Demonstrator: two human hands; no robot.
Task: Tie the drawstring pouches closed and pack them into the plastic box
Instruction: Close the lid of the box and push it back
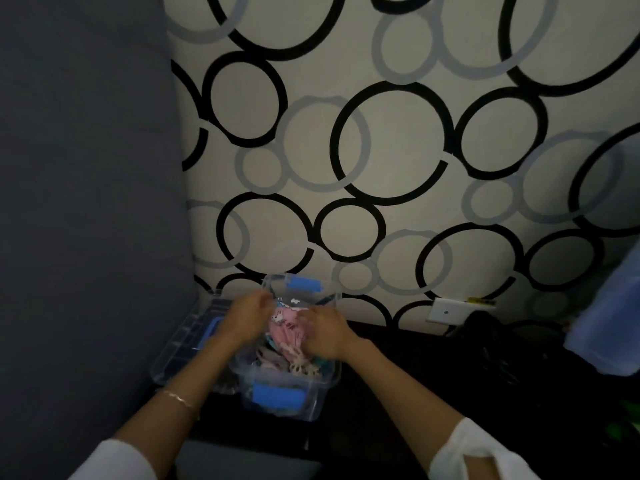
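A clear plastic box (313, 407) with blue latches stands on a dark surface at the bottom centre. Several printed drawstring pouches fill it; a pink pouch (285, 322) lies on top. My left hand (247, 315) is over the box's left rim, fingers curled at the pink pouch's upper edge. My right hand (325, 332) holds the pouch's right side, fingers curled into the fabric. Both hands are blurred, so the exact grip on the strings is hidden.
The box's clear lid (188, 344) with a blue handle lies to the left of the box. A grey wall stands at the left, circle-patterned wallpaper behind. A dark bag (491, 344) and a blue object (609, 320) lie at the right.
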